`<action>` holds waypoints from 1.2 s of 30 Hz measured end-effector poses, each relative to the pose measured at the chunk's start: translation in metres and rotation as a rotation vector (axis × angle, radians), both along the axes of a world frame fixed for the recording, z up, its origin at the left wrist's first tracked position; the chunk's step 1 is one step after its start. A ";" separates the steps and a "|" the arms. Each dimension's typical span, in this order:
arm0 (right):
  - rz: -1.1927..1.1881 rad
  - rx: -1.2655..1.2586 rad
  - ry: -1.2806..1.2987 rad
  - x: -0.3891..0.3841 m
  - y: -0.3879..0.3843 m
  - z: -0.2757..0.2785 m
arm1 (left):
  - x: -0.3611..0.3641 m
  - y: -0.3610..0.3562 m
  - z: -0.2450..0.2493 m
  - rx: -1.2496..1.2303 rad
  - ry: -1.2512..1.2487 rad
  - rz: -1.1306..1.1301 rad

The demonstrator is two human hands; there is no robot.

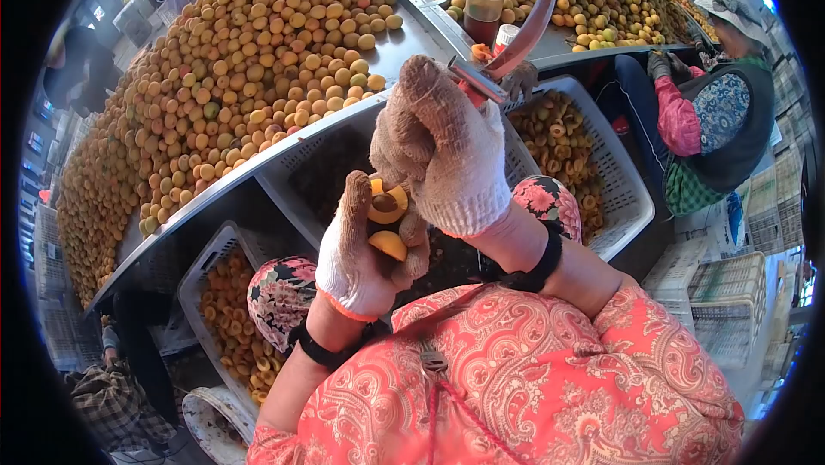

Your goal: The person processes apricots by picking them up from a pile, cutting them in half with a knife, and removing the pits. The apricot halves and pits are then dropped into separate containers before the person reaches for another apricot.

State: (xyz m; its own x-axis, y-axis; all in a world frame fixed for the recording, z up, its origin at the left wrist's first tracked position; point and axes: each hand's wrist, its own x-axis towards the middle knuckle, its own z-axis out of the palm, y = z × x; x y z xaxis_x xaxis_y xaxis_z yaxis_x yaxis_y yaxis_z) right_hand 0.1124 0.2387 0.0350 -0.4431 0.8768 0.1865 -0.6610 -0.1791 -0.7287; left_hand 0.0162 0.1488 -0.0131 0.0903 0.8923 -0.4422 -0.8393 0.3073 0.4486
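My left hand [369, 250], in a white and brown-stained glove, is closed around a split apricot. One half [391, 207] shows its dark stone; the other half [388, 246] sits just below it. My right hand [443, 143], gloved the same way, is a fist beside and above the fruit. From its top sticks out a curved knife [531, 31] with a reddish-brown, arched length and a metal piece near the fist. Whether the right fingertips touch the apricot is hard to tell.
Whole apricots [258, 52] lie heaped on a metal-edged table [400, 39]. A lidded jar [484, 9] stands near its edge. Crates of halved apricots stand at right [632, 198] and left [191, 293]. A white bucket [202, 418] is lower left. A co-worker [722, 113] sits at right.
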 end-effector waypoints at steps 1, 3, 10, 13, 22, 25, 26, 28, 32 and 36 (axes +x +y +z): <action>-0.002 0.004 0.002 -0.002 -0.001 -0.001 | 0.001 0.001 0.000 0.004 0.002 -0.002; -0.050 -0.060 -0.015 -0.007 -0.004 -0.006 | 0.004 0.002 -0.002 -0.135 -0.021 0.138; 0.115 -0.098 0.073 0.002 -0.002 -0.011 | 0.011 0.003 -0.001 -0.179 0.028 0.214; -0.186 0.390 -0.138 -0.004 -0.020 -0.016 | 0.012 0.005 -0.003 -0.087 0.260 0.166; -0.010 -0.075 -0.026 0.004 0.001 -0.007 | 0.005 0.001 -0.003 0.037 0.063 0.151; 0.007 -0.071 0.005 0.004 0.002 -0.005 | 0.008 0.004 0.001 0.013 -0.003 0.182; -0.023 -0.082 -0.018 0.004 0.001 -0.002 | 0.008 0.004 0.000 0.010 -0.003 0.184; -0.053 -0.093 -0.041 0.002 0.001 -0.002 | 0.007 0.006 -0.001 0.030 -0.066 0.148; -0.052 -0.080 0.030 0.001 0.007 -0.008 | 0.008 0.009 -0.002 0.063 -0.015 0.152; -0.087 0.007 0.076 0.004 0.012 -0.005 | 0.009 0.014 -0.005 0.037 0.032 0.163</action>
